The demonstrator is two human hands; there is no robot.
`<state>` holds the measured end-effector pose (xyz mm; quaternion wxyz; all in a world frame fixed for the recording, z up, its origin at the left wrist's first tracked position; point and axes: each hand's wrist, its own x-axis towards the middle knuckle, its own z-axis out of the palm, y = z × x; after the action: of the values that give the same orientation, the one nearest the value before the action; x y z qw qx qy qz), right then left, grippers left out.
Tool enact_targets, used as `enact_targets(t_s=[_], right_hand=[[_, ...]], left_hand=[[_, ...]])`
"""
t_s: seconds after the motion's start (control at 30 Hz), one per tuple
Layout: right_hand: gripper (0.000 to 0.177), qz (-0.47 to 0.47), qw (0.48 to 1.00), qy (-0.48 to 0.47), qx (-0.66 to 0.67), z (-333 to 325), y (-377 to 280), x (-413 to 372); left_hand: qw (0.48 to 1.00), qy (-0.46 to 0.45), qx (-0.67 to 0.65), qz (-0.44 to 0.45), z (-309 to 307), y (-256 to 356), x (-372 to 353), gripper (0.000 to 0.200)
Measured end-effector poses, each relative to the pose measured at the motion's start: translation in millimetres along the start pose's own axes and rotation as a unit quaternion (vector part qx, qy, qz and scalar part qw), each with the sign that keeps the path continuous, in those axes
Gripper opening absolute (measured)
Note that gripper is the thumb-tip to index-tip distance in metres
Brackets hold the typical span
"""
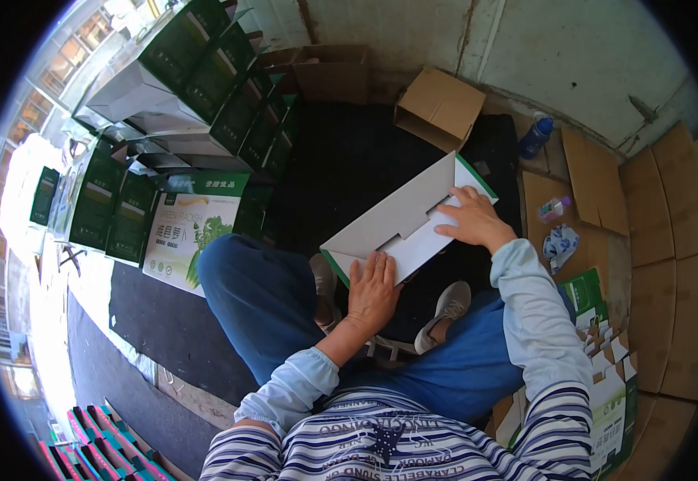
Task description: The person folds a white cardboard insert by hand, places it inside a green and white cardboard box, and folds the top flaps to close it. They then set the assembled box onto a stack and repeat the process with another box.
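A green-edged cardboard box (389,200) with a white inside stands tilted between my knees, its long side turned up toward me. White flaps with notched tabs show along its near side. My left hand (373,289) lies on the flap near the box's left end, fingers stretched out. Toward the right end, my right hand (475,218) rests on the flap with its fingers spread. Both hands touch the cardboard without wrapping round it. The underside of the box is hidden.
Stacked green boxes (177,48) rise at the left, beside a printed white-and-green box (193,228). An open brown carton (441,108), a blue bottle (536,138) and flat cardboard (593,180) lie ahead. Brown cartons (661,208) line the right; folded green-and-white boxes (605,393) stand beside me.
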<state>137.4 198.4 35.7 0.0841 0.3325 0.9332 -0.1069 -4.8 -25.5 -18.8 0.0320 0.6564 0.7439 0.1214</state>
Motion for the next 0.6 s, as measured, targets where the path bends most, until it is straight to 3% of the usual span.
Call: enact_targets(t_s=[0.2, 0.3, 0.4, 0.43, 0.5, 0.53, 0.6], right_hand=[[0.053, -0.016, 0.990, 0.140, 0.019, 4.2, -0.2, 0.4], [0.053, 0.016, 0.971, 0.228, 0.071, -7.0, 14.9, -2.1], [0.055, 0.071, 0.939, 0.319, 0.108, 1.2, 45.5, 4.9], [0.056, 0.083, 0.925, 0.350, 0.122, 7.5, 58.7, 13.2], [0.062, 0.121, 0.910, 0.277, 0.283, 23.2, 87.8, 31.0], [0.066, 0.128, 0.890, 0.252, 0.358, 25.9, 89.3, 37.8], [0.072, 0.161, 0.870, 0.215, 0.414, 21.9, 90.7, 38.5]], left_hand=[[0.999, 0.041, -0.030, 0.000, -15.4, 0.2, 2.2, 0.060], [0.979, 0.154, -0.134, 0.001, -35.7, -0.7, -7.2, 0.060], [0.936, 0.229, -0.228, -0.136, -35.9, -27.7, -13.1, 0.061], [0.902, 0.234, -0.294, -0.211, -35.8, -38.7, -11.9, 0.061], [0.808, 0.215, -0.418, -0.355, -33.1, -65.9, -5.1, 0.061], [0.719, 0.158, -0.523, -0.429, -35.5, -76.0, -3.7, 0.065], [0.484, 0.024, -0.696, -0.529, -37.5, -89.9, -1.0, 0.074]])
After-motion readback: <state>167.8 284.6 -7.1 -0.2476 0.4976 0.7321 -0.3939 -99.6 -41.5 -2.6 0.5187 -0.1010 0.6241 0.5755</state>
